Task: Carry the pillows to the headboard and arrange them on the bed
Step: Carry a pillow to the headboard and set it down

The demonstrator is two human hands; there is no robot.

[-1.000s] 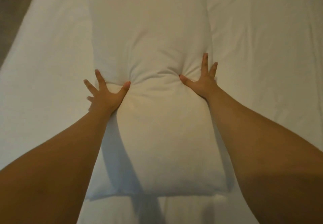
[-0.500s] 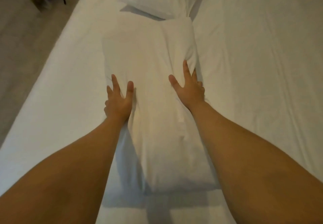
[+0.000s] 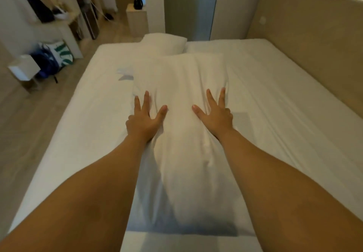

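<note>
A long white pillow (image 3: 182,86) runs away from me over the white bed (image 3: 290,110). My left hand (image 3: 145,120) presses its left side and my right hand (image 3: 214,114) its right side, fingers spread and thumbs on top, squeezing it between them. Shadows under its near end and right side suggest it is raised off the sheet. A second white pillow (image 3: 165,42) lies at the bed's far edge, just beyond the held one. A beige padded panel (image 3: 314,55) runs along the bed's right side.
Wooden floor (image 3: 29,133) lies left of the bed. There stand a small white stool (image 3: 23,69), bags (image 3: 53,59) and a desk with shelves (image 3: 59,17). A low cabinet (image 3: 137,19) carrying a dark object is beyond the bed's far edge.
My view has tilted up from the sheet to the whole room. Both hands have stayed on the pillow's sides, and the pillow has come up off the bed and moved toward the far pillow.
</note>
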